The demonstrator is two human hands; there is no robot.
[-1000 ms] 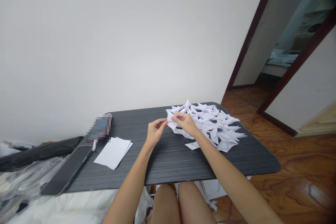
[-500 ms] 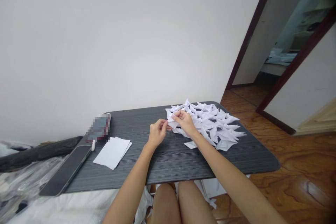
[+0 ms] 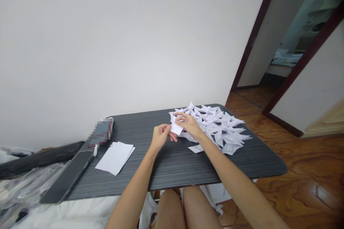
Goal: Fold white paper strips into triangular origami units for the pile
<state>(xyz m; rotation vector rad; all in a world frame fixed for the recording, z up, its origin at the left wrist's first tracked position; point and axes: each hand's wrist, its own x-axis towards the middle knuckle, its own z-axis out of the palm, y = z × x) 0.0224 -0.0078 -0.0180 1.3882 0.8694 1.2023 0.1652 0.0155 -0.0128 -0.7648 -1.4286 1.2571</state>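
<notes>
Left hand [image 3: 161,134]: pinched the left edge of the white paper piece [image 3: 176,129] under the thumb, with lower fingers spread apart beneath, likely for steadying.
Right hand [image 3: 188,123]: touched the upper right of the same piece with bent fingers; could not tell whether clamped or merely resting.
Paper piece: sat between both hands near the middle of the frame, probably held level for working from two sides.
Folded paper shapes [image 3: 215,128]: lay heaped right of centre on the bench [image 3: 139,128], seemingly gathered together.
Flat sheets [image 3: 115,157]: lay overlapped at lower left, perhaps for easy reach.
Dark flat device [image 3: 68,177]: rested farther left, likely out of the way.
</notes>
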